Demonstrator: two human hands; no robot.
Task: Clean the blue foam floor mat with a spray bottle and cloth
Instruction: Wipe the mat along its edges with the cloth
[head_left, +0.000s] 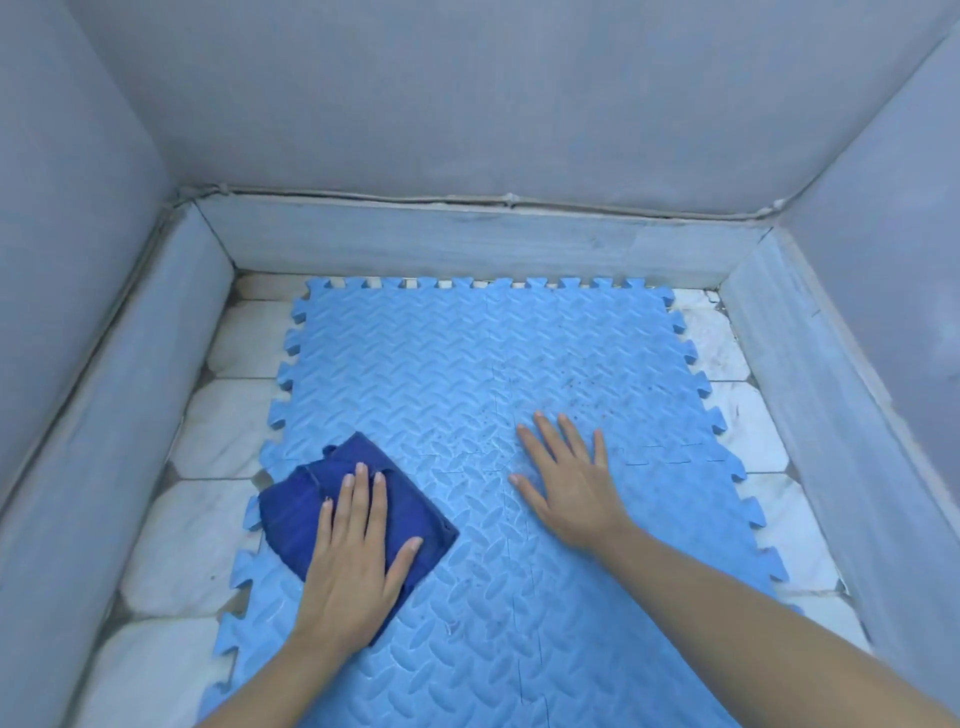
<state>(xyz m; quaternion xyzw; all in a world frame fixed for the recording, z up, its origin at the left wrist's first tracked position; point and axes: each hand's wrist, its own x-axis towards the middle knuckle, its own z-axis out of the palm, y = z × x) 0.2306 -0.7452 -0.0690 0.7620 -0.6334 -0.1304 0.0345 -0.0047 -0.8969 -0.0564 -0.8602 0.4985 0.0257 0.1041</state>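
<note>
Pressing dark blue cloth (358, 512) flat on blue foam mat (519, 597): left hand (353, 566), fingers extended; right hand (571, 488) splayed, empty, on mat; dark specks (576, 384) beyond right hand; no writing legible.

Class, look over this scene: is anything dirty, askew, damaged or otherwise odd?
Yes. Dark specks dot the blue foam mat beyond the right hand, so that patch looks unwiped. The left hand presses the cloth near the mat's left edge. No spray bottle is in view.
</note>
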